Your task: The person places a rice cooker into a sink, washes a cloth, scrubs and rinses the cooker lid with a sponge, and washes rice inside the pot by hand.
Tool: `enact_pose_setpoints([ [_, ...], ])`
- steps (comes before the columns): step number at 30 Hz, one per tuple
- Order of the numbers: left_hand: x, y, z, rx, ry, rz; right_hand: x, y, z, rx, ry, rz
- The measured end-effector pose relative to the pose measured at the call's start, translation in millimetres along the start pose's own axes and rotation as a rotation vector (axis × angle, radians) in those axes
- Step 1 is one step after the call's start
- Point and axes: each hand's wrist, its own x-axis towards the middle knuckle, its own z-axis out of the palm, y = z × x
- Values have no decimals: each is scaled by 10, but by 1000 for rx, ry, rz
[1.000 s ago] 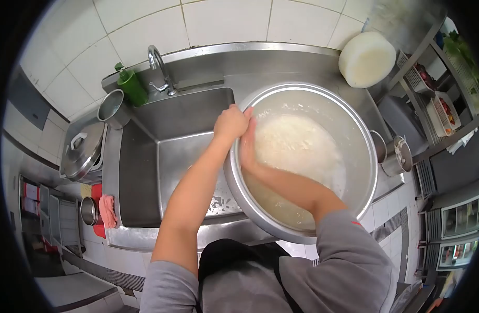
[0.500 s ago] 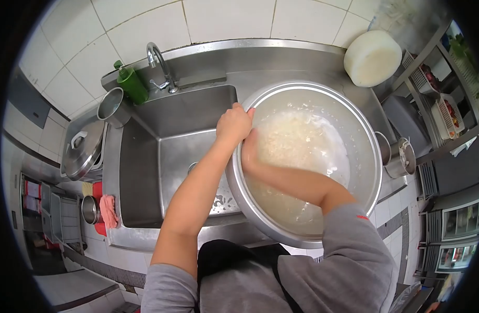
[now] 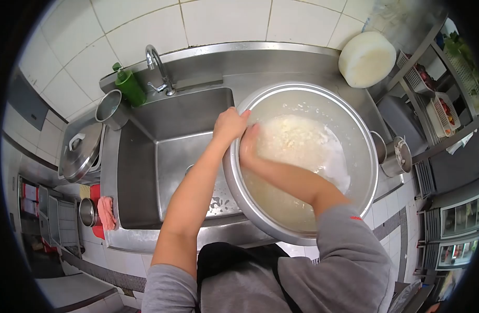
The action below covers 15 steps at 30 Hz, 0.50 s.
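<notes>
A large silver metal basin (image 3: 365, 195) stands at the sink's right side, its rim reaching over the sink edge. In it lie pale, rice-like grains (image 3: 291, 133) under cloudy, whitish water. My left hand (image 3: 230, 125) is closed on the left part of the rim, with the thumb side uppermost. Inside the basin, my right hand (image 3: 248, 146) is close to the left wall, just below my left hand. Motion smears its fingers, which point upward; whether they hold anything does not show. My right forearm crosses over the water.
Left of the basin is a steel sink (image 3: 184, 151) with a curved faucet (image 3: 155, 60). A green pump bottle (image 3: 130, 88) and a metal pot (image 3: 111, 110) stand at its back left. A round white block (image 3: 367, 59) rests at the back right, near shelving with baskets.
My right hand has shifted slightly along the inside left wall. The pale grains and water have swirled into a different shape. My left hand stays on the rim; the view has moved slightly.
</notes>
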Motion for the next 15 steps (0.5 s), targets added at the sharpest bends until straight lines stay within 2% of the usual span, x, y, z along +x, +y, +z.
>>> enact_pose_setpoints([
  [2, -113, -82, -2, -9, 55, 3, 635, -192, 14, -318, 459, -208],
  [3, -266, -121, -60, -65, 49, -30, 894, -314, -61, -472, 650, -232],
  [4, -534, -196, -64, -119, 32, -68, 1030, -503, -104, -338, 809, -227],
  [6, -1122, -515, 134, -595, 26, -17, 1267, -620, -369, -285, 1023, -310],
  [7, -1518, -512, 159, -498, 57, -9, 1261, -562, -318, -279, 1011, -299],
  [9, -2056, -349, -2, -910, -411, -317, 1189, -359, -313, -400, 893, -375],
  [10, -2063, -386, 17, -919, -409, -319, 1056, -231, -254, -459, 670, -322],
  [12, -1924, -458, 16, -1077, -415, -353, 560, 51, -116, -610, 226, -393],
  [13, -1651, -388, -192, -972, -345, -332, 410, 510, -141, -565, -11, -433],
  [14, -1285, -469, -96, -1036, -188, -82, -29, 273, -214, -436, -259, -264],
  [15, -832, -623, 46, -795, 10, -31, -494, -1, -276, -315, -485, -40],
])
